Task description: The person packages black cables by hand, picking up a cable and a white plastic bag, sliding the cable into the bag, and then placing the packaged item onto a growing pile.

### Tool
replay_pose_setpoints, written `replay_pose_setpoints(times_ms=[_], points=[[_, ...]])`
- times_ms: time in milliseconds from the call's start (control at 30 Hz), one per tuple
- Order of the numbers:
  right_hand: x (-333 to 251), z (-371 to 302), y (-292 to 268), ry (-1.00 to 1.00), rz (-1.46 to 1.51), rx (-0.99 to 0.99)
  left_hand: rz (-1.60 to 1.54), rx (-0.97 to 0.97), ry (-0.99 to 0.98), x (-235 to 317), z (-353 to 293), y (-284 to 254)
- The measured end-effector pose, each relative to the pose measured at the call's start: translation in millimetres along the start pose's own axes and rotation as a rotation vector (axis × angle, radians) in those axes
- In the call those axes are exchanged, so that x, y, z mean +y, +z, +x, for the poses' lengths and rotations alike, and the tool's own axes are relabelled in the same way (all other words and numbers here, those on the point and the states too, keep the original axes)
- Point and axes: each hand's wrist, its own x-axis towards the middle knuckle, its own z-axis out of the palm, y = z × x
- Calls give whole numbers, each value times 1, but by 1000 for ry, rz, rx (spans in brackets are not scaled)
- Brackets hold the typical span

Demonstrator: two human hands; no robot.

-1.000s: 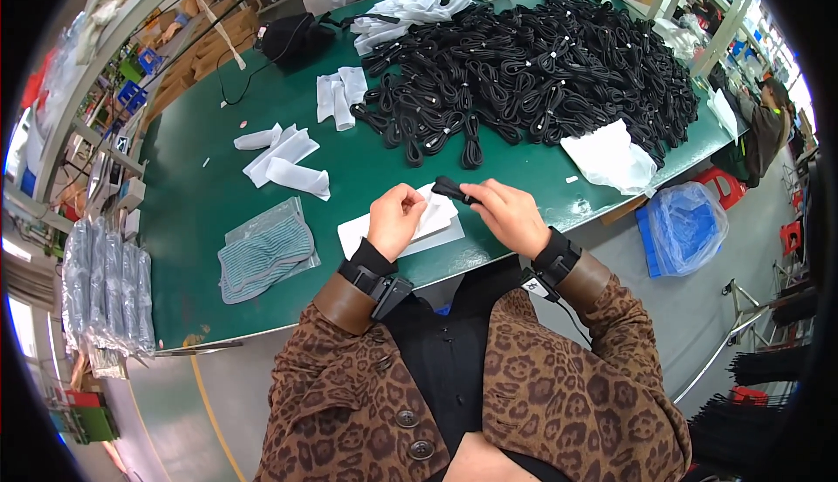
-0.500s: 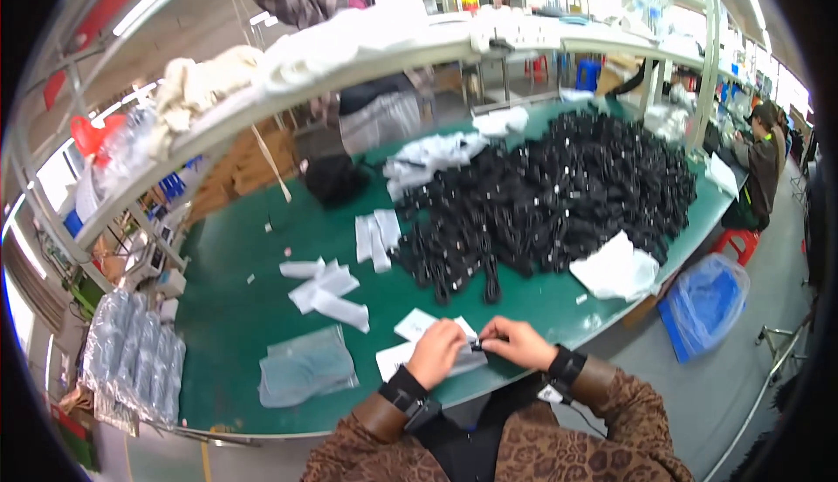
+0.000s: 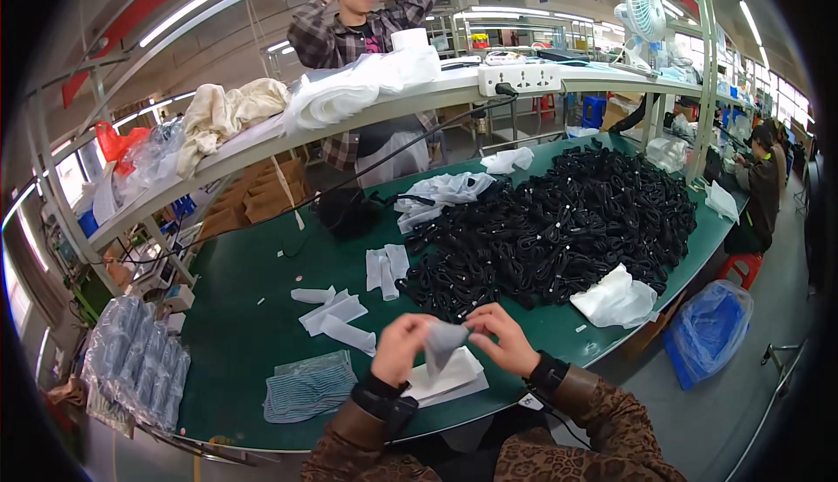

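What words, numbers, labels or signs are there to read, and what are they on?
I can't read any.
Pink print on the co-worker's shirt: too small and blurred.
White tag below the right hand: too small.
White bits among the black cords: too small.

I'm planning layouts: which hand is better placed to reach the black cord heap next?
Probably the right hand, nearer most of the coiled black cords, though its fingers seem to touch the thin grey piece in the left hand.

Grey pouch [image 3: 446, 339] motion-blurred, contents unclear. Left fingers [image 3: 415, 328] blurred, tips indistinct. Jacket [image 3: 559, 458] cut by lower edge. Shelf [image 3: 236, 161] hides co-worker's [image 3: 316, 44] waist.
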Motion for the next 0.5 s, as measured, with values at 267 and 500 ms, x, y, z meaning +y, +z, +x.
replay_pose_setpoints(times_ms=[267, 500], points=[[86, -4, -5, 114, -845, -46, 281, 607, 442, 4, 34, -116], [94, -20, -26, 250, -820, -77, 914, 198, 309, -25, -3, -26]])
